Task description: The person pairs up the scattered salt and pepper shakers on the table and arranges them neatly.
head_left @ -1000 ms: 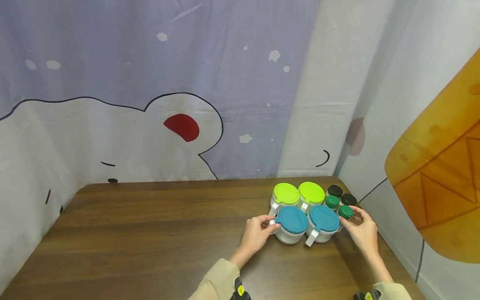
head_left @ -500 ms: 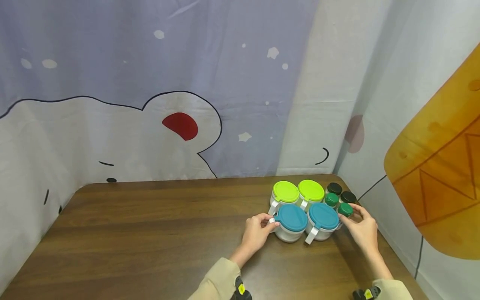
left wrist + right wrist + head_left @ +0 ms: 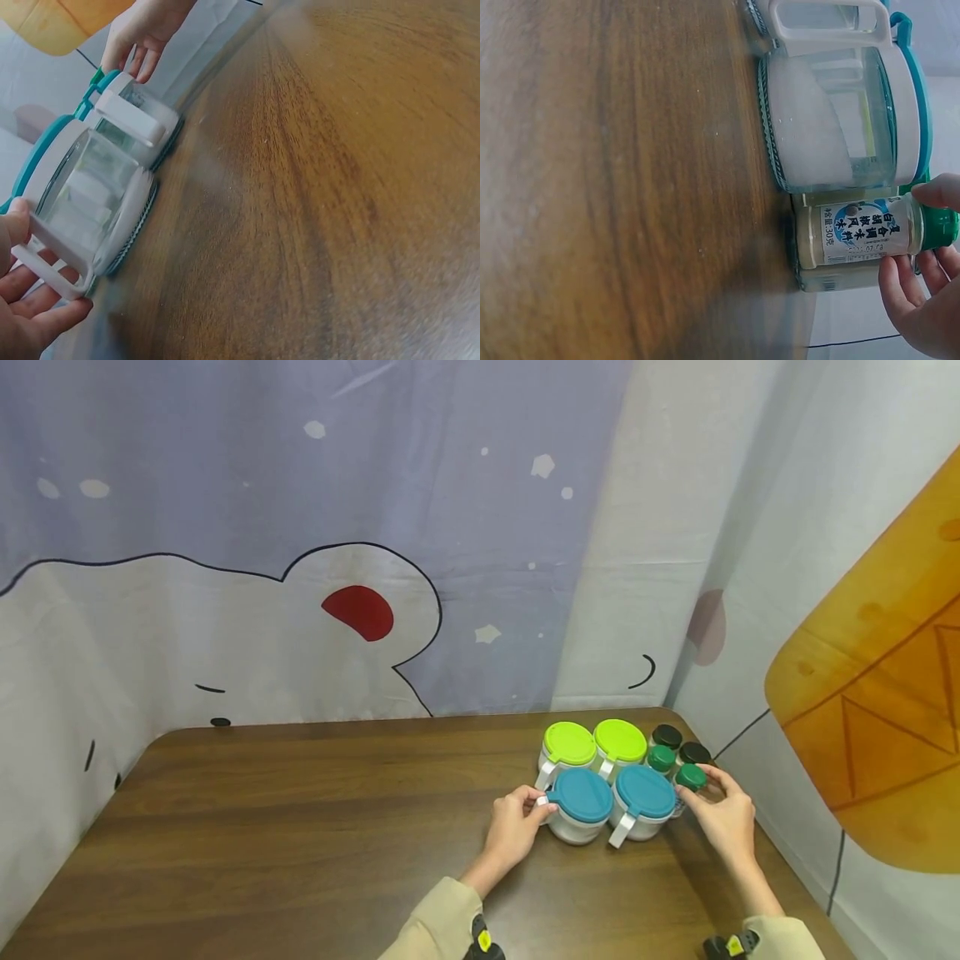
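Two glass seasoning jars with blue lids stand side by side in front. At the left one (image 3: pixel 581 795), my left hand (image 3: pixel 510 832) holds the white handle (image 3: pixel 52 270), thumb near the lid's tab and fingers around the handle. The right blue-lidded jar (image 3: pixel 821 120) contains white grains. Beside it, my right hand (image 3: pixel 722 823) pinches a small labelled spice bottle (image 3: pixel 859 229) with a green cap between thumb and fingers. The bottle stands upright on the table, close against that jar.
Two jars with lime-green lids (image 3: pixel 570 743) stand behind the blue pair. Another green-capped bottle (image 3: pixel 662 758) and two black-capped bottles (image 3: pixel 667 737) are grouped at the back right. The wooden table (image 3: pixel 315 843) meets printed curtains (image 3: pixel 495 535) behind and at the sides.
Both hands keep their holds on the jar and the bottle. The head view has shifted slightly; the jars and bottles stay in the same arrangement.
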Demonstrator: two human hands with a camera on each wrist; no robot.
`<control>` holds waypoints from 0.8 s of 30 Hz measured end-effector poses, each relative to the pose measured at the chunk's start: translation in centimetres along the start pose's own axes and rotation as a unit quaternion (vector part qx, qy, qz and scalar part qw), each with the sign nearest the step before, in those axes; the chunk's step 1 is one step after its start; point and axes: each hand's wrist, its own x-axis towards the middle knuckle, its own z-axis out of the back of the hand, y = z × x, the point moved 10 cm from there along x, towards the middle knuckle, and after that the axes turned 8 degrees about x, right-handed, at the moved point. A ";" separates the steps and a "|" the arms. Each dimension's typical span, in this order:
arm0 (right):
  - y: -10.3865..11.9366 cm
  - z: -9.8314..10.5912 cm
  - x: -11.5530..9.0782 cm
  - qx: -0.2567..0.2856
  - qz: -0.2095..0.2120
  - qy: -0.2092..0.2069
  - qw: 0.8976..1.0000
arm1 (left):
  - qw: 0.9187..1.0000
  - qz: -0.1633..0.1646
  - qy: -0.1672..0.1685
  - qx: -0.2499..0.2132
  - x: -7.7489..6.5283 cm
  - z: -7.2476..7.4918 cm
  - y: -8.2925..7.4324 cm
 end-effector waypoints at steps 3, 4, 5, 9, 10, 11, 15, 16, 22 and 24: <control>0.2 0.2 0.0 0.003 0.001 -0.006 1.000 | 1.000 0.005 -0.007 0.003 -0.1 0.0 0.1; 0.2 0.2 0.0 0.004 0.001 -0.008 1.000 | 1.000 0.007 -0.009 0.003 -0.1 0.0 0.2; 0.3 0.2 -0.1 0.005 0.001 -0.008 1.000 | 1.000 0.008 -0.013 0.004 -0.2 0.1 0.2; 0.5 0.4 -0.2 0.006 0.005 -0.010 1.000 | 1.000 0.012 -0.026 0.005 -0.4 0.2 0.1; 0.5 0.4 -0.2 0.007 0.007 -0.011 1.000 | 0.999 0.011 -0.029 0.006 -0.5 0.2 0.1; 0.6 0.4 -0.2 0.007 0.009 -0.012 1.000 | 0.999 0.011 -0.032 0.007 -0.5 0.2 0.0; 0.9 0.6 -0.3 0.012 0.020 -0.018 1.000 | 0.999 0.010 -0.038 0.011 -0.8 0.3 -0.1; 1.0 0.6 -0.3 0.014 0.022 -0.020 0.999 | 0.999 0.008 -0.041 0.012 -0.8 0.4 -0.1; 1.3 0.9 -0.3 0.016 0.025 -0.028 0.999 | 0.999 0.012 -0.045 0.011 -1.0 0.5 -0.1; 1.3 0.9 -0.3 0.012 0.025 -0.031 0.999 | 0.999 0.014 -0.047 0.006 -1.0 0.6 -0.1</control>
